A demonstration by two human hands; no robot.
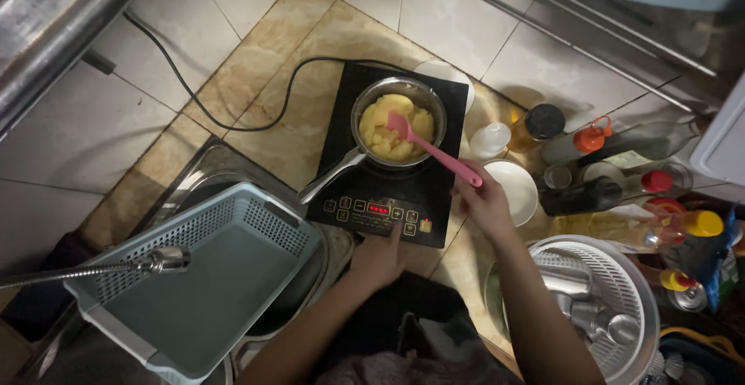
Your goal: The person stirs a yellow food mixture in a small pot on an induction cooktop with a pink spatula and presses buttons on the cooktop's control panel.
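- At the near edge of the black induction cooker (388, 160), the left hand (378, 259) holds nothing, one finger out on the control panel (378, 213).
- Right of the cooker, the right hand (485, 202) is closed around a pink spatula (431, 148).
- On the cooker, the spatula's blade rests in yellow chunks (394, 127) inside the saucepan (400, 121).
- Judging by this, it is the stirring-and-heat-setting step; next calls for steady stirring without tipping the pan.

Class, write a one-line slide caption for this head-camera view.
Right hand stirs yellow food in a saucepan with a pink spatula; left hand touches the induction cooker controls.
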